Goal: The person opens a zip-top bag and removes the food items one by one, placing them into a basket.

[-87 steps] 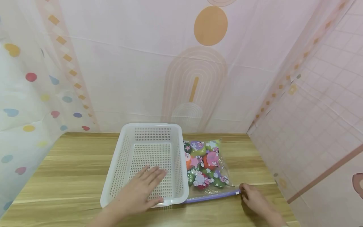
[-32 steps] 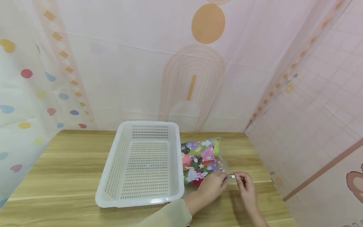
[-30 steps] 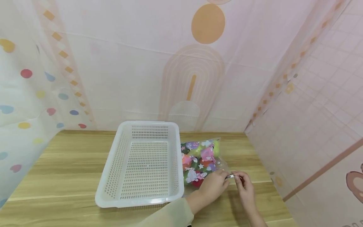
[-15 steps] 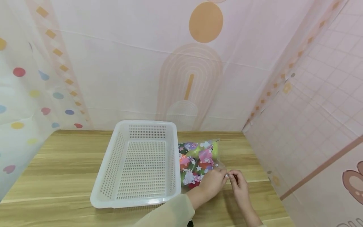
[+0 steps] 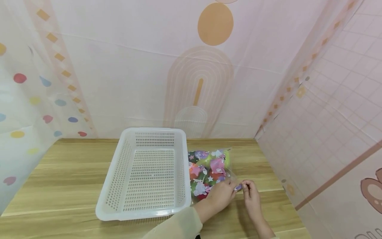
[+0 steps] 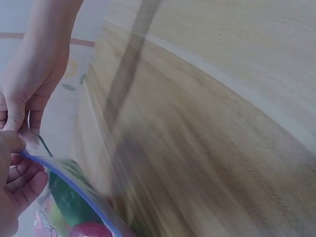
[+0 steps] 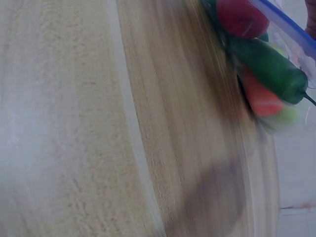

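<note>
A clear zip bag (image 5: 206,169), printed with cartoon figures and stars, lies right of the white basket. Green, red and orange pieces show inside it, among them a long green pepper-shaped piece (image 7: 269,71) with a thin stem and a round red piece (image 7: 242,19). My left hand (image 5: 219,196) pinches the bag's mouth near its right corner. At that corner's end, my right hand (image 5: 252,196) pinches the purple-blue zip strip (image 6: 74,185) between thumb and fingers. The mouth edge is raised off the wooden table, and the left hand hides part of the bag's front in the head view.
The white perforated plastic basket (image 5: 143,214) stands close against the bag's left side, with nothing in it. Beneath is a wood-grain table (image 5: 59,186). Patterned curtains (image 5: 134,66) hang behind and on both sides.
The left hand has come from over the basket to the bag's mouth. Both hands have lifted the zip edge from the table, and the gap between them has narrowed since about one second ago.
</note>
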`<state>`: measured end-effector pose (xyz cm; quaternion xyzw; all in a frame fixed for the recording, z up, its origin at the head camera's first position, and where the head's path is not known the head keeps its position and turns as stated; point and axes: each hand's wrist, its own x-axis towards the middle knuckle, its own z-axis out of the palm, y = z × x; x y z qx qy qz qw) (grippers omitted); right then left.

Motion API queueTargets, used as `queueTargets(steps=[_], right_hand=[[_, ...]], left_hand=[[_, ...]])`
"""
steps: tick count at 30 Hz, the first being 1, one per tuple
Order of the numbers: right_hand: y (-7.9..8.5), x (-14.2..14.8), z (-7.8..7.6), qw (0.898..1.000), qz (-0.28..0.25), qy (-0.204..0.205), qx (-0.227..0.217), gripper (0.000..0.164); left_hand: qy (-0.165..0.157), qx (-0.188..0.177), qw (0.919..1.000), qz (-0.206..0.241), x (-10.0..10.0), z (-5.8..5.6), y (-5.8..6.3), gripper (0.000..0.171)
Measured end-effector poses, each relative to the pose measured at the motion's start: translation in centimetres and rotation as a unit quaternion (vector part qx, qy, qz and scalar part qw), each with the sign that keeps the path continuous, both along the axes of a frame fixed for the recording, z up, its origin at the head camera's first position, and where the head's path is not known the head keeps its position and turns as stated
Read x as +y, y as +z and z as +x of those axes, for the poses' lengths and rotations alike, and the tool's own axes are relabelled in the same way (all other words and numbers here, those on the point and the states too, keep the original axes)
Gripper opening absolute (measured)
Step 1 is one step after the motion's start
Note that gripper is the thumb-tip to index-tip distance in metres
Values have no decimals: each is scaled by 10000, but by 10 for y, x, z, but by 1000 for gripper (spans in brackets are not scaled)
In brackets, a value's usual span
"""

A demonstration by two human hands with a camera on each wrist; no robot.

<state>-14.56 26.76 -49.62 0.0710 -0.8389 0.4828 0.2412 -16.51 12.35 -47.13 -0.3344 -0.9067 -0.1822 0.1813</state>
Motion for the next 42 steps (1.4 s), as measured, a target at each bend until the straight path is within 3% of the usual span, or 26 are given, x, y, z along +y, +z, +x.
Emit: queueTargets(steps=[9,16,21,25,29,32,37,42], right_hand=[[-1,6,-5,9991,-254,-315,108,7],[17,1,2,9985,-316,-422,149,6],[21,0,6,9977,-245,-619,135,5],[20,2,7,9966,-310,-767,-57,5],[0,15,-1,9954,-307,-893,-138,6],[-14,25,-7,9953,-297,-919,-89,6],[-14,29,-7,9937,-336,-1020,-303,7],[-12,35,-6,9900,-453,-1201,-583,10]], left_hand=[[241,213,9993,-175,-9,5,-10,16],[127,303,9986,-412,-21,4,-15,30],[10,23,9989,-458,-27,2,-15,12],[32,-82,9987,-503,-30,0,-15,10],[68,-343,9975,-612,-32,0,-13,8],[62,-724,9943,-780,-34,-1,-7,8],[142,-1231,9860,-1112,-40,-10,3,10],[397,-1636,9789,-1162,-47,-17,8,24]])
